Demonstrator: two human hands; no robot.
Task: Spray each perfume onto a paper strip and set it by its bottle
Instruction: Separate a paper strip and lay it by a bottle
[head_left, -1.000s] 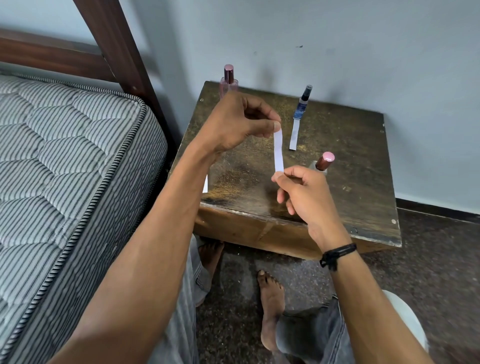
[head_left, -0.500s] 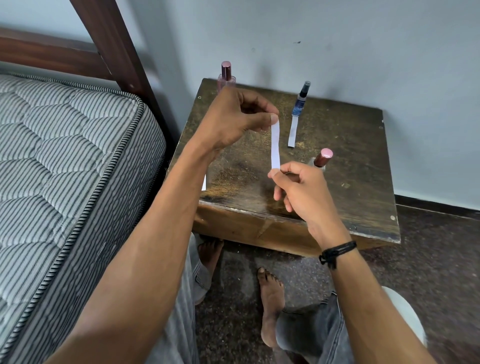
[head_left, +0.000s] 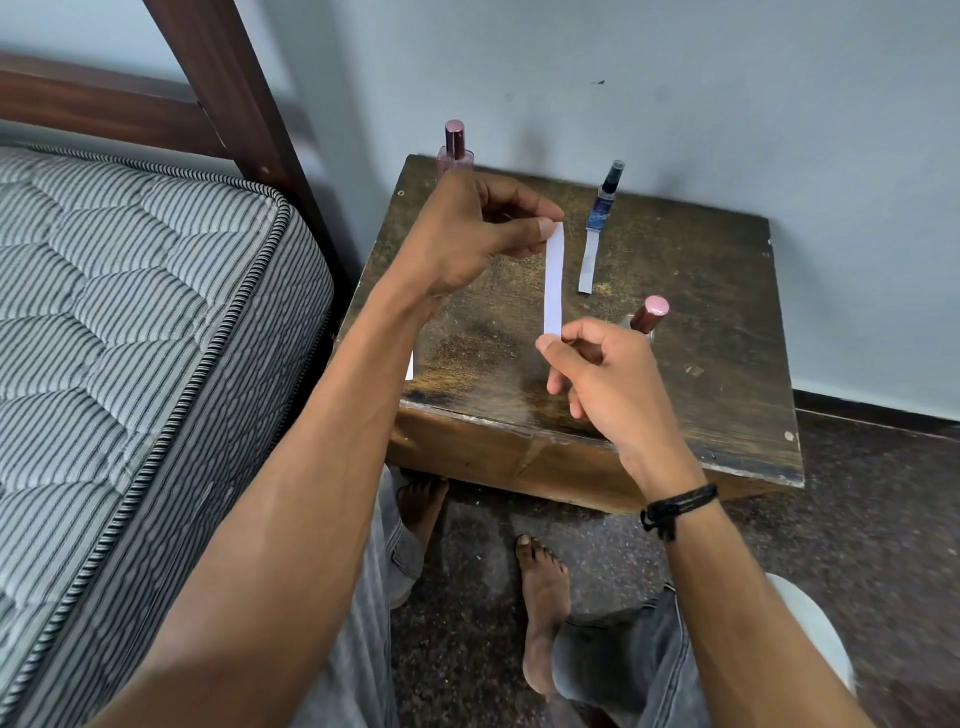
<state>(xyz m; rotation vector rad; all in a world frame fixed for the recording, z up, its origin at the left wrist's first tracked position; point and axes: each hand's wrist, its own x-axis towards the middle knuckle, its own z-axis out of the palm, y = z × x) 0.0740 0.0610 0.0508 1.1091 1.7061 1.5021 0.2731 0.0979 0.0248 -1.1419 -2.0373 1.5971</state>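
Above the dark wooden table (head_left: 701, 312), my left hand (head_left: 467, 228) and right hand (head_left: 608, 384) pinch a white paper strip (head_left: 555, 280) by its ends; I judge spraying comes next, so one hand must let go.

A black bracelet (head_left: 678, 506) of braided cord, wound in several strands with a knot and a short loose end, circles the right wrist just below the right hand (head_left: 613, 384). Both forearms are bare. Below the bracelet the right trouser leg (head_left: 623, 670) is dark grey denim. Farther left of the bracelet the left trouser leg (head_left: 363, 623) is a paler grey with faint lengthwise streaks and a stitched hem. Both feet are bare: the right foot (head_left: 543, 597) down-left of the bracelet, the left foot (head_left: 421, 504) well to its left.
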